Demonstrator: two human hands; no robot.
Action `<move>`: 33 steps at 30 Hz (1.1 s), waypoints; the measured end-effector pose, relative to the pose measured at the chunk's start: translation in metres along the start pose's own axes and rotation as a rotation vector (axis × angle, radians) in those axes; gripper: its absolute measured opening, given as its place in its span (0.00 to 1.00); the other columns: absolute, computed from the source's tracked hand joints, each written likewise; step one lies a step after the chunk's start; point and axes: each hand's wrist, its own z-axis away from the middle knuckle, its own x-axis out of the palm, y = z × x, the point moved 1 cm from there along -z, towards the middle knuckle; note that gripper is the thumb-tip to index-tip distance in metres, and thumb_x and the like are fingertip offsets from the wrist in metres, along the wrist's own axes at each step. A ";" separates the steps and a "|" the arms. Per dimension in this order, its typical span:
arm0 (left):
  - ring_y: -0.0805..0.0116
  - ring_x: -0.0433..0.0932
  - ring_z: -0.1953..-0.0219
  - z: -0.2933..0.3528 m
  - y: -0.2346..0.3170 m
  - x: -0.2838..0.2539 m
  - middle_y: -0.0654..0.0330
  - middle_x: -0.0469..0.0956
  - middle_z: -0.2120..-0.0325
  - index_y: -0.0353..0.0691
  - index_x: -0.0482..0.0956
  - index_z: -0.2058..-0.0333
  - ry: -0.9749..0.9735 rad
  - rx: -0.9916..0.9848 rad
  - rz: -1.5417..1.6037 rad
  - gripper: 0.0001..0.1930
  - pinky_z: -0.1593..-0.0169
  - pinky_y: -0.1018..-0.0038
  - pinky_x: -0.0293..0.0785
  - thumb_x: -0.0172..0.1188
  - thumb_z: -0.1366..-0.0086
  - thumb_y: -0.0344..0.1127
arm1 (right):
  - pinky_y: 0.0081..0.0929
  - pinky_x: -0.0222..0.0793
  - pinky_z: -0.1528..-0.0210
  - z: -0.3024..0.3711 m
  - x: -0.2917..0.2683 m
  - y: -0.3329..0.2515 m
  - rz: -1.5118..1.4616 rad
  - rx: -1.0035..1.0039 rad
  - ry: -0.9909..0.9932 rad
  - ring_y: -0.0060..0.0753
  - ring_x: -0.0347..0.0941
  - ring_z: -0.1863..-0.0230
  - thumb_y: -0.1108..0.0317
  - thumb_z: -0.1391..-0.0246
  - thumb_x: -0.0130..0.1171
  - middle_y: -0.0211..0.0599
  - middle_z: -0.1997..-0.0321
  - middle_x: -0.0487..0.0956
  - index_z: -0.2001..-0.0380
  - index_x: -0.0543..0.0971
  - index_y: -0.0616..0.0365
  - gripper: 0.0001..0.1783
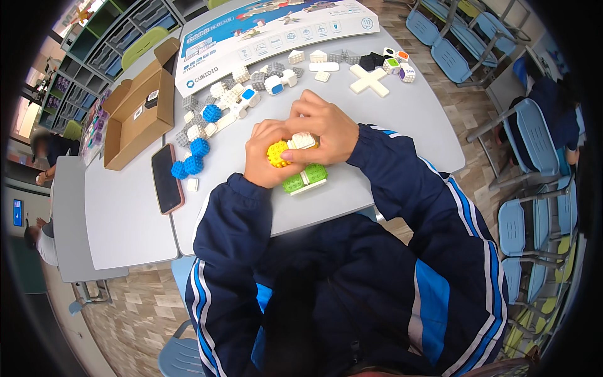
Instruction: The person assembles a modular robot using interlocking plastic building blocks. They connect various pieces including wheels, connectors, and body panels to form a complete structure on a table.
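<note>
Close to the table's front edge, both my hands are closed round a small build of studded toy blocks. A yellow block [277,154] pokes out between the fingers of my left hand [259,152]. My right hand [328,131] grips from the other side, its thumb lying over a white block [303,140]. Below the hands show green blocks [294,183] with a white strip between and under them; they appear to belong to the same build. How the pieces join is hidden by my fingers.
Loose grey, white and blue blocks [200,147] lie in an arc beyond my hands. A white cross-shaped piece [369,80] lies at far right. Behind stands a large printed box [264,39]. At left are an open cardboard box [129,135] and a phone [166,179].
</note>
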 end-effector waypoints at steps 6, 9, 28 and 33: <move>0.59 0.76 0.62 0.000 0.016 0.002 0.60 0.80 0.67 0.41 0.79 0.69 0.136 0.212 -0.169 0.18 0.51 0.64 0.63 0.72 0.62 0.33 | 0.30 0.65 0.62 -0.002 0.002 -0.009 0.038 -0.015 0.063 0.37 0.63 0.62 0.45 0.54 0.70 0.32 0.66 0.71 0.70 0.81 0.56 0.23; 0.59 0.76 0.64 0.000 0.021 0.006 0.60 0.79 0.69 0.41 0.78 0.70 0.154 0.219 -0.189 0.17 0.53 0.64 0.63 0.72 0.62 0.33 | 0.30 0.64 0.62 -0.003 0.001 -0.010 0.019 0.011 0.031 0.37 0.62 0.63 0.46 0.53 0.69 0.33 0.68 0.71 0.72 0.81 0.56 0.22; 0.57 0.75 0.66 0.002 0.007 0.011 0.59 0.77 0.72 0.41 0.77 0.73 0.011 -0.001 0.072 0.16 0.60 0.66 0.70 0.74 0.60 0.34 | 0.31 0.62 0.63 0.005 0.019 -0.003 -0.323 0.154 0.126 0.34 0.63 0.68 0.59 0.54 0.70 0.33 0.77 0.70 0.79 0.80 0.56 0.13; 0.58 0.75 0.65 0.003 0.007 0.008 0.59 0.78 0.72 0.41 0.77 0.72 -0.006 -0.043 0.138 0.17 0.59 0.66 0.71 0.76 0.59 0.36 | 0.31 0.61 0.64 0.007 0.023 -0.003 -0.349 0.160 0.128 0.34 0.63 0.68 0.64 0.53 0.69 0.33 0.76 0.70 0.76 0.81 0.58 0.10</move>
